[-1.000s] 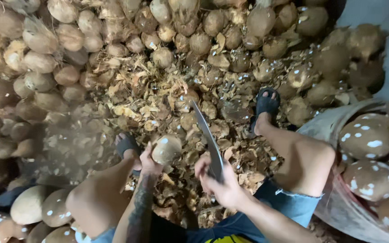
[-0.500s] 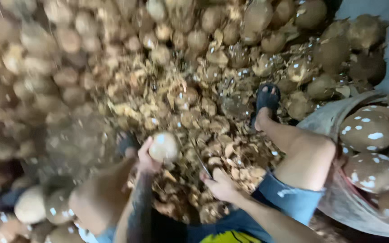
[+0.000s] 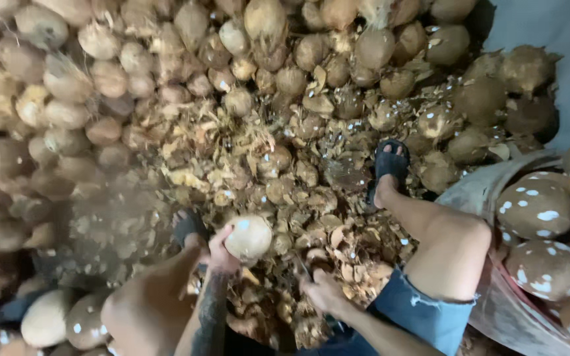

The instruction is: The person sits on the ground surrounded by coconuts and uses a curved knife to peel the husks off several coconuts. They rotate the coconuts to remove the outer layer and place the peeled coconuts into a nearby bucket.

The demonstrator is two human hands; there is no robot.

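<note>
Your left hand (image 3: 218,252) is wrapped around a pale, round husked coconut (image 3: 248,237), fingers closed on its left side, holding it up between your knees. Your right hand (image 3: 323,292) sits at about four o'clock from the coconut, curled shut around a dark knife handle (image 3: 301,269); the blade is too blurred to make out. Under both hands the floor is thick with brown husk scraps (image 3: 278,171). Your left sandal (image 3: 189,226) stands just at nine o'clock of the coconut, and your right sandal (image 3: 390,163) lies at about two o'clock, well apart. Beyond the scraps, from nine through one o'clock, a heap of unhusked coconuts (image 3: 166,59) rises. At three o'clock a sack (image 3: 476,191) holds trimmed, white-spotted coconuts (image 3: 537,208).
</note>
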